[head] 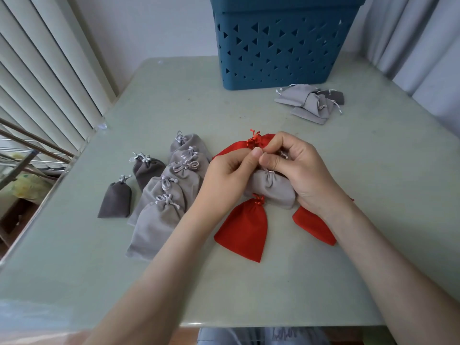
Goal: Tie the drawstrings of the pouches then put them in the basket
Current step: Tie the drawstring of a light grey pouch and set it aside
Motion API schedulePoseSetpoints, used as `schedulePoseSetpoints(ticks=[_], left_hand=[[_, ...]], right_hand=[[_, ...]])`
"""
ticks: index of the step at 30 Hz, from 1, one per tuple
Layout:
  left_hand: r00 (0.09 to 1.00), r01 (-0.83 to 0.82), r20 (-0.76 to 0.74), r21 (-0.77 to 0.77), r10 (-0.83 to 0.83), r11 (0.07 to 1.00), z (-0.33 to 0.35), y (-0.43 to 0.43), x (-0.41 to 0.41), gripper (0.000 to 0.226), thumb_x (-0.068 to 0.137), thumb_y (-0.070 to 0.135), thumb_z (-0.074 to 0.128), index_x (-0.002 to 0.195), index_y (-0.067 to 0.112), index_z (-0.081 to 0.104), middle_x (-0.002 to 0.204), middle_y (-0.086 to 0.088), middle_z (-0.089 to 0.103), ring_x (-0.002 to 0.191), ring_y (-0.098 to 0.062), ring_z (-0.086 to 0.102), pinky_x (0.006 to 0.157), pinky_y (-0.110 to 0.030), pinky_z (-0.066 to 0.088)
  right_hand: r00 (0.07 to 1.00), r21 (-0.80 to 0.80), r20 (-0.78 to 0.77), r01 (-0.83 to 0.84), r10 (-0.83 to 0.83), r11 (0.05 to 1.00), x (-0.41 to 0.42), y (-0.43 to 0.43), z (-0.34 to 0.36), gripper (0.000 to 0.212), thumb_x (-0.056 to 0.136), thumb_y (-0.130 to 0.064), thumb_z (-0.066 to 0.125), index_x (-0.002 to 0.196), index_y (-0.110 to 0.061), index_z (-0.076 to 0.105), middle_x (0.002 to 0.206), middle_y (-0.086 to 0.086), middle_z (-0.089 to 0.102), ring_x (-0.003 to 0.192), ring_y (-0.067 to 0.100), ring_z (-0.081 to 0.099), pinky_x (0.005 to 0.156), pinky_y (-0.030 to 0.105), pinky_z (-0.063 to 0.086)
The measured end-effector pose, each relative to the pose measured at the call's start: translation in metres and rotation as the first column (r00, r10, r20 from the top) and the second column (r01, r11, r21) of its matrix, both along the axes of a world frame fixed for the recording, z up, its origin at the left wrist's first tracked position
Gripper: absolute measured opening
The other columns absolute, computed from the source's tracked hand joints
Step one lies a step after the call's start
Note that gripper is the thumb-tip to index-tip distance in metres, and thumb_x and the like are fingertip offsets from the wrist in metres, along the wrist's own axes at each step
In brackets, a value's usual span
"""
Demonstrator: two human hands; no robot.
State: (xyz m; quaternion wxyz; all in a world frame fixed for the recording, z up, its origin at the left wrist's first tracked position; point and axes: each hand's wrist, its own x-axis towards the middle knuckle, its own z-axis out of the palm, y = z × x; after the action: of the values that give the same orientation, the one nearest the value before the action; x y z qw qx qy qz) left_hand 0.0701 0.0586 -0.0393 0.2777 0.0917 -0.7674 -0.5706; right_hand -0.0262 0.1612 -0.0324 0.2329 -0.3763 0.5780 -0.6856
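Observation:
A light grey pouch (271, 189) sits between my hands at the table's middle. My left hand (229, 175) and my right hand (298, 168) both pinch its drawstring at the pouch's mouth, thumbs touching. Red pouches lie around it: one with a tied top (242, 227) in front, one (313, 226) under my right wrist, one (258, 143) behind my fingers. To the left lies a row of several tied grey pouches (171, 195) and two darker ones (115, 201). The blue basket (281, 46) stands at the back.
A small heap of loose grey pouches (311, 102) lies right of the basket's base. The pale green table (174, 103) ends at a metal edge on the left, beside vertical blinds (44, 70). Curtains hang at the right.

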Motion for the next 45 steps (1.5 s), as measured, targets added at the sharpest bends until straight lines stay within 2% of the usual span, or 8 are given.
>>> schedulePoseSetpoints(ticks=[6,11,15,19,25,31,39,45], left_hand=[[1.0,0.02,0.023,-0.2,-0.016,0.98,-0.004,-0.001,0.0,0.013,0.089,0.033,0.052,0.079,0.033,0.06,0.07,0.022,0.06,0.071,0.01,0.05,0.067,-0.01,0.035],[0.995,0.091,0.061,-0.241,-0.078,0.966,-0.005,0.0,-0.002,0.022,0.09,0.022,0.053,0.071,0.033,0.051,0.06,0.012,0.043,0.059,0.008,0.042,0.058,-0.01,0.029],[0.997,0.052,0.064,-0.268,-0.036,0.962,-0.008,-0.001,-0.003,0.02,0.092,0.024,0.052,0.076,0.019,0.064,0.068,0.007,0.053,0.064,0.007,0.046,0.061,-0.01,0.032],[0.997,-0.072,0.016,0.036,0.072,0.997,-0.004,0.0,-0.004,0.02,0.094,0.026,0.053,0.083,0.022,0.07,0.08,0.006,0.064,0.079,-0.001,0.053,0.075,-0.024,0.041],[0.998,-0.001,-0.059,0.33,0.022,0.944,0.001,0.004,-0.003,0.023,0.095,0.019,0.05,0.098,0.007,0.07,0.103,-0.009,0.069,0.105,-0.022,0.062,0.101,-0.038,0.044],[0.998,0.055,-0.063,0.476,-0.028,0.878,0.004,0.005,-0.003,0.022,0.097,0.006,0.046,0.09,0.007,0.067,0.088,-0.001,0.069,0.091,-0.013,0.063,0.091,-0.03,0.048],[0.997,-0.079,0.017,0.324,0.077,0.943,0.0,0.0,-0.002,0.011,0.096,0.008,0.052,0.104,0.005,0.058,0.067,-0.001,0.062,0.063,-0.005,0.059,0.065,-0.013,0.045],[0.99,-0.129,0.089,0.314,0.106,0.94,-0.002,-0.001,-0.005,0.011,0.095,0.009,0.054,0.086,0.009,0.06,0.065,-0.001,0.062,0.056,-0.003,0.056,0.061,-0.011,0.043]], right_hand=[[0.995,-0.021,-0.071,0.062,-0.063,0.998,-0.002,0.004,0.002,0.025,0.079,-0.003,0.067,0.067,-0.023,0.059,0.067,-0.011,0.062,0.066,0.005,0.054,0.067,0.017,0.043],[0.959,0.015,-0.268,0.1,-0.092,0.995,-0.007,0.005,0.003,0.022,0.076,-0.012,0.07,0.067,-0.03,0.062,0.075,-0.002,0.054,0.072,0.037,0.042,0.07,0.024,0.037],[0.968,0.011,-0.247,0.045,-0.041,0.999,-0.006,0.004,0.006,0.013,0.09,-0.011,0.058,0.078,-0.013,0.062,0.076,-0.01,0.058,0.072,0.011,0.054,0.071,0.014,0.041],[0.967,0.16,-0.257,0.043,0.0,0.986,-0.011,0.004,0.005,0.021,0.09,-0.028,0.056,0.092,-0.009,0.065,0.089,0.012,0.067,0.082,0.004,0.057,0.08,0.02,0.043],[0.975,0.298,-0.214,0.003,0.063,0.955,-0.01,0.003,0.0,0.011,0.094,-0.026,0.056,0.096,-0.023,0.067,0.09,-0.01,0.069,0.083,-0.004,0.059,0.074,0.015,0.044],[0.899,0.386,-0.431,0.108,0.076,0.916,-0.014,0.005,-0.001,0.021,0.096,-0.03,0.05,0.081,-0.031,0.064,0.085,-0.013,0.056,0.079,-0.005,0.055,0.067,0.014,0.044],[0.732,0.436,-0.674,0.286,0.098,0.853,-0.021,0.008,-0.005,0.02,0.093,-0.026,0.057,0.078,-0.02,0.068,0.096,-0.012,0.053,0.101,0.01,0.043,0.098,0.037,0.032],[0.956,0.369,-0.247,0.245,-0.16,0.897,-0.017,0.006,-0.001,0.043,0.094,-0.034,0.054,0.056,-0.017,0.043,0.055,-0.009,0.038,0.057,0.004,0.034,0.062,0.025,0.029]])
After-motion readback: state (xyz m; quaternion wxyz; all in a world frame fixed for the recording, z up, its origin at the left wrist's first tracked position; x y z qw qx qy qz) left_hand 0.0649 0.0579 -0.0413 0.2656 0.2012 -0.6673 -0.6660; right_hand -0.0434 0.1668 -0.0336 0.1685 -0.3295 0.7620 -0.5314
